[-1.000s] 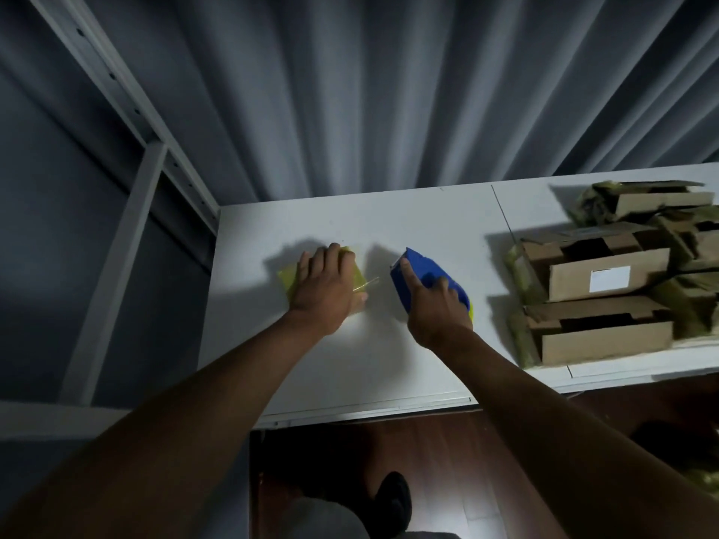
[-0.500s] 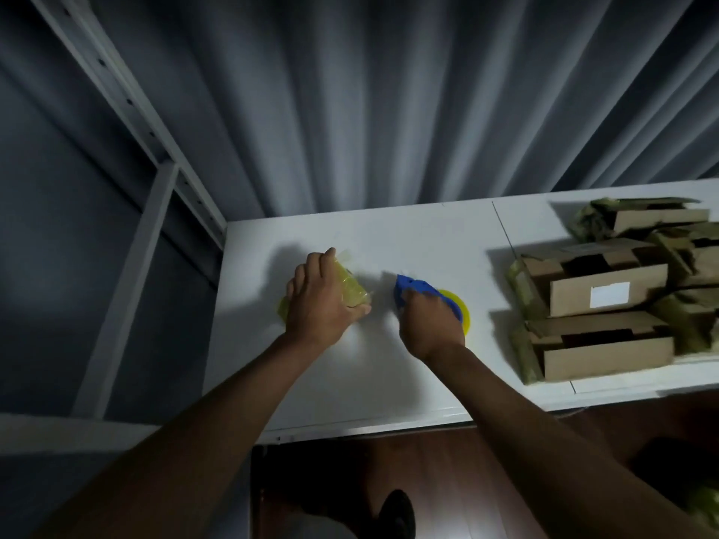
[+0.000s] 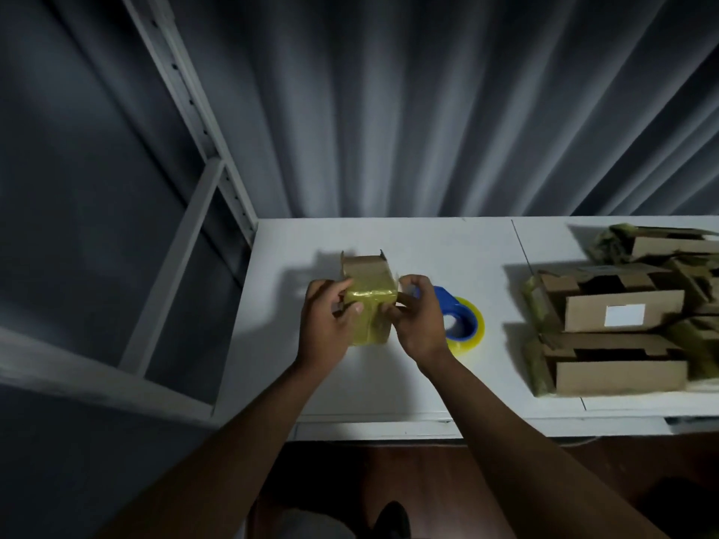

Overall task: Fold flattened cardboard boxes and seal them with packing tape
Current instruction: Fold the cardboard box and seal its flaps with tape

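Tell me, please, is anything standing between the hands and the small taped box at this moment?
No. Both hands already hold the small taped box: the left hand grips its left side, the right hand its right side. The tape dispenser lies on the white table behind the right hand, not between.

— What is different from a second ago?
— The right hand [image 3: 418, 324] is no longer holding the blue tape dispenser [image 3: 461, 319]; the dispenser is now lying on the bench [image 3: 428, 383] just beside that hand, with its yellow roll showing.
— And the small cardboard box [image 3: 369, 301]?
— It was pressed flat under the left hand [image 3: 327, 324]. Now both hands are gripping it by its sides, taped end toward the camera and open flaps pointing away.
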